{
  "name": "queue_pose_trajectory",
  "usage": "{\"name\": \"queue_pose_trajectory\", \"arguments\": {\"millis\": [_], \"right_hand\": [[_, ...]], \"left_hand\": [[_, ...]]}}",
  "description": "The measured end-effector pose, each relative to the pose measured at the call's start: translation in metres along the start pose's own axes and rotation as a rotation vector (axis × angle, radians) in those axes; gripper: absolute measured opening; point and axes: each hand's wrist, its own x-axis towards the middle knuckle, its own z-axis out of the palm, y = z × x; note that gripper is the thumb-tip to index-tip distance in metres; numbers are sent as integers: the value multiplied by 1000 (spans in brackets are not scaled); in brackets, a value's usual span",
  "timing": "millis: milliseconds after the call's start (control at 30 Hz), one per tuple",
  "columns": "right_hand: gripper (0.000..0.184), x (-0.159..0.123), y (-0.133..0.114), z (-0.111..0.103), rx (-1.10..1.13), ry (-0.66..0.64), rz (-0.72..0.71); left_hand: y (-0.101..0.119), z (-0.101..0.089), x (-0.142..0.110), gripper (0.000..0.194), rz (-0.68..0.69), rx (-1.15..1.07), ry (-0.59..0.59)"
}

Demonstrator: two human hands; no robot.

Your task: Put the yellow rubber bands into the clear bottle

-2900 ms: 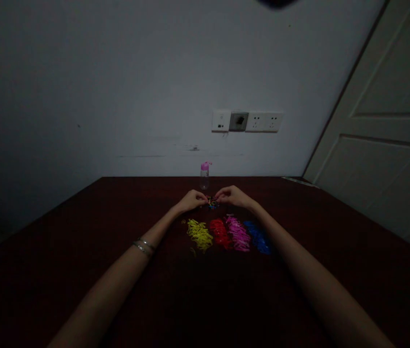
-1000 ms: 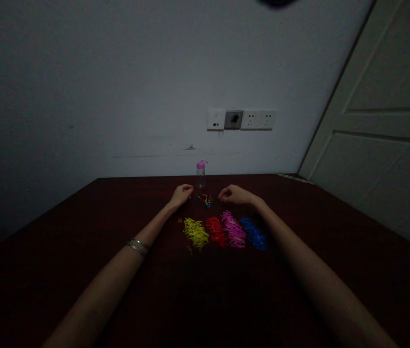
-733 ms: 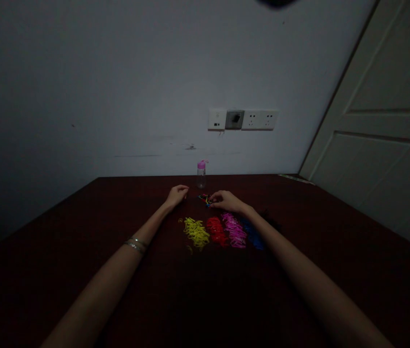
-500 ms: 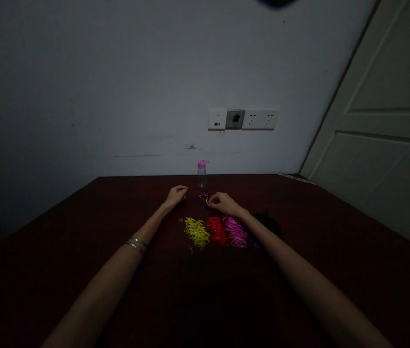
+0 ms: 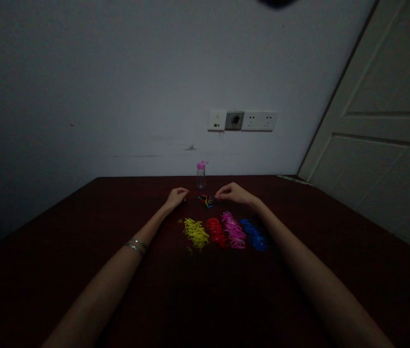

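A small mixed heap of coloured bands [image 5: 205, 200], likely rubber bands, lies on the dark table between my hands. To its left rests my left hand [image 5: 178, 197], fingers curled together; whatever they hold, if anything, is hidden. My right hand [image 5: 236, 193] is just right of the heap, thumb and fingertips pinched, with anything between them too small to make out. Nearer to me are sorted piles side by side: yellow bands [image 5: 196, 234], red bands [image 5: 217, 232], pink bands [image 5: 233, 230] and blue bands [image 5: 253, 235]. The right forearm passes beside the blue pile.
A clear bottle with a pink lid [image 5: 201, 176] stands behind the heap, close to the wall. Sockets and switches [image 5: 242, 121] are mounted on the wall above. A pale panelled door [image 5: 382, 125] is at the right. The light is dim.
My right hand has moved right, off the mixed heap, which shows more fully. The right forearm has shifted right, uncovering the blue pile and covering a dark pile. My left hand stays nearly still.
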Motion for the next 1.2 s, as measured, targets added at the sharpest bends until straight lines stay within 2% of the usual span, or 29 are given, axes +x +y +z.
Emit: {"name": "queue_pose_trajectory", "arguments": {"millis": [233,333,400,500,567,700,900,1200], "right_hand": [[32,-5,-9,-10,38,-16,43],[33,-8,-16,-9,84,7,72],[32,-13,-20,-7,161,33,82],[28,-23,-23,-2,311,69,79],[26,-29,-22,1,386,61,90],[27,-34,-19,3,502,45,133],[27,-36,-20,1,545,77,167],[21,-42,-15,3,549,50,155]], "left_hand": [[2,1,-3,26,-9,-9,-4],[13,1,-5,26,-28,-7,-28],[28,-2,-8,27,14,9,-119],[63,-6,-17,29,147,70,-357],[85,-6,-27,30,215,83,-468],[110,6,-45,33,278,74,-595],[109,27,-51,30,300,18,-572],[110,25,-49,31,254,27,-631]]}}
